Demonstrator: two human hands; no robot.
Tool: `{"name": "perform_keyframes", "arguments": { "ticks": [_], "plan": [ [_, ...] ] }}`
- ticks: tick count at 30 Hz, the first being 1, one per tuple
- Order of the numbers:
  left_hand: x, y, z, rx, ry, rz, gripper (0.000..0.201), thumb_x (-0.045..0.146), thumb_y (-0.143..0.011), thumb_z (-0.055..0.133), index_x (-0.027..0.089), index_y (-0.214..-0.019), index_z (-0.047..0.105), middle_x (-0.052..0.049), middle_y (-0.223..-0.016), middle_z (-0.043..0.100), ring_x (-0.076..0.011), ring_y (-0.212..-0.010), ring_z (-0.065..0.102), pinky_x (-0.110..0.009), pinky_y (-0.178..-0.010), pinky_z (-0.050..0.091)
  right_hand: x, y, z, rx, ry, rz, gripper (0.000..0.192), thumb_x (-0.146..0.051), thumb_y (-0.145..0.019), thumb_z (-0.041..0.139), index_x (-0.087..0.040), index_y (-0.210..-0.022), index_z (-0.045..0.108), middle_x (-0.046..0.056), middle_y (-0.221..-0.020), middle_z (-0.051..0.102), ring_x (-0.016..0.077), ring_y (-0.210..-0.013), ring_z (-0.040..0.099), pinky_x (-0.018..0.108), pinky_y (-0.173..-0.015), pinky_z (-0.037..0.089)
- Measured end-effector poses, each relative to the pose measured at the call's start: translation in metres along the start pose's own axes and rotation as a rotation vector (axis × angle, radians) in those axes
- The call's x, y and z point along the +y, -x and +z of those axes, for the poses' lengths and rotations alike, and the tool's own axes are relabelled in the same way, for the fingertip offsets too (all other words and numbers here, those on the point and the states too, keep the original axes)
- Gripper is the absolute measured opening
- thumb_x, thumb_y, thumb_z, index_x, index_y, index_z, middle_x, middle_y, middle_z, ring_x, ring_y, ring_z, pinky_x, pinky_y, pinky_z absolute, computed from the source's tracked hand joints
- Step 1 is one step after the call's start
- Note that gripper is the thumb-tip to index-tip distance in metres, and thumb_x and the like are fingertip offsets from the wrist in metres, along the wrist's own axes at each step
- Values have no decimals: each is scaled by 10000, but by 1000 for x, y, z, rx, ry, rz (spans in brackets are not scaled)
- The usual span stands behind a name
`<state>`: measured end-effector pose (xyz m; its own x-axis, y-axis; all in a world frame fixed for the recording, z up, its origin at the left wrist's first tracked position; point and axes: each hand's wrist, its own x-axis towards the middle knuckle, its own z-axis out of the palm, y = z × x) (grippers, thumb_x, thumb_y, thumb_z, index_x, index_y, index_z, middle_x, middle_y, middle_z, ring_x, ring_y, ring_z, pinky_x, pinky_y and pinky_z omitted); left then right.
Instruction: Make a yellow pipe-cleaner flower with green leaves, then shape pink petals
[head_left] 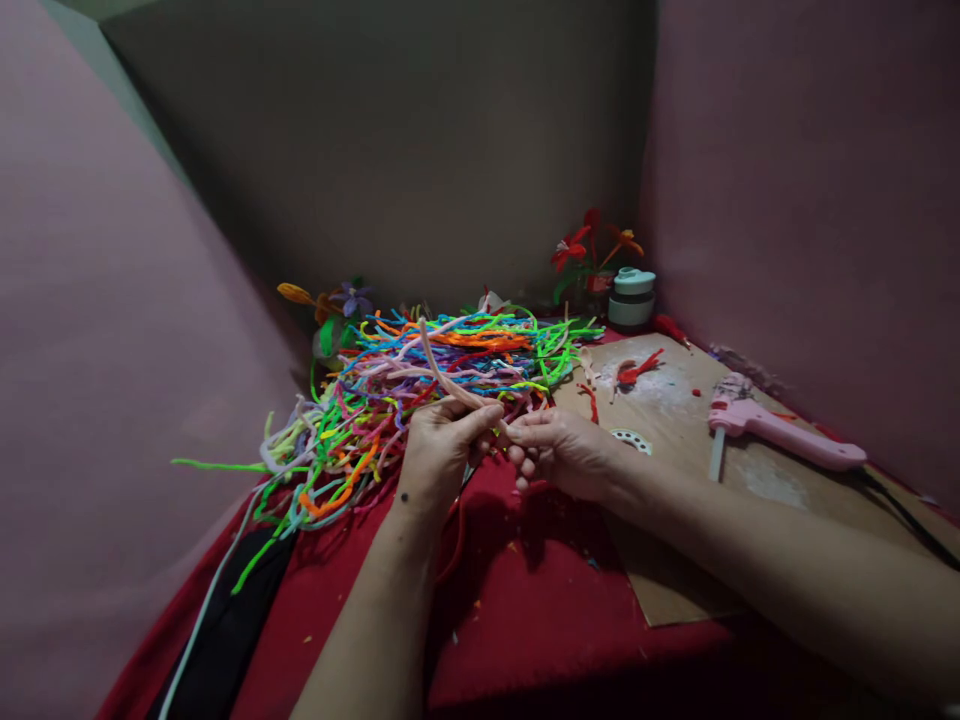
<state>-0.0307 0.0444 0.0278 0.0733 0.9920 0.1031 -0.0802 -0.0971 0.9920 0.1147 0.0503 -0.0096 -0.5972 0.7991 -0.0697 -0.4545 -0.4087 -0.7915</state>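
Note:
My left hand (pixel 450 437) pinches a pale pink pipe cleaner (pixel 439 372) whose free length rises up and to the left. Fingertips of my right hand (pixel 551 445) close on the same pipe cleaner near its lower end, touching or almost touching the left fingers. Just behind both hands lies a big tangled heap of pipe cleaners (pixel 465 340) in green, orange, blue, purple, pink and red. The part of the strand between my fingers is mostly hidden.
On the right, a cardboard sheet (pixel 690 400) carries a pink glue gun (pixel 795 430) with a glue stick, plus red pipe cleaner pieces (pixel 637 370). A mint-lidded container (pixel 631 298) and fuzzy flowers (pixel 574 250) stand behind. Red cloth (pixel 525 600) covers the table.

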Motion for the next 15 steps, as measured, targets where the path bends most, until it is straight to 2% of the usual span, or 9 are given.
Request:
{"name": "perform_keyframes", "arguments": {
  "ticks": [4, 9, 15],
  "plan": [
    [0, -1, -5, -57, 14, -58, 188, 264, -647, 729, 99, -695, 653, -21, -560, 602, -68, -449, 490, -180, -422, 343, -1, 1, -4, -127, -193, 99, 81, -149, -752, 607, -100, -815, 620, 13, -626, 616, 92, -519, 558, 256, -569, 511],
    [1, 1, -4, -100, 23, -85, 171, 247, -643, 735, 102, -673, 648, -13, -545, 593, -66, -449, 498, -174, -427, 343, -1, 3, 0, -80, -222, 129, 66, -66, -755, 560, -88, -775, 619, 1, -577, 596, 70, -467, 524, 221, -512, 485],
    [3, 2, -4, -98, -43, -110, 184, 275, -649, 728, 111, -663, 645, -3, -513, 567, -59, -410, 453, -179, -401, 300, -2, 4, 2, -63, -146, 122, 48, -47, -708, 586, -91, -708, 605, -2, -530, 582, 85, -452, 530, 246, -518, 484]
  ]
}}
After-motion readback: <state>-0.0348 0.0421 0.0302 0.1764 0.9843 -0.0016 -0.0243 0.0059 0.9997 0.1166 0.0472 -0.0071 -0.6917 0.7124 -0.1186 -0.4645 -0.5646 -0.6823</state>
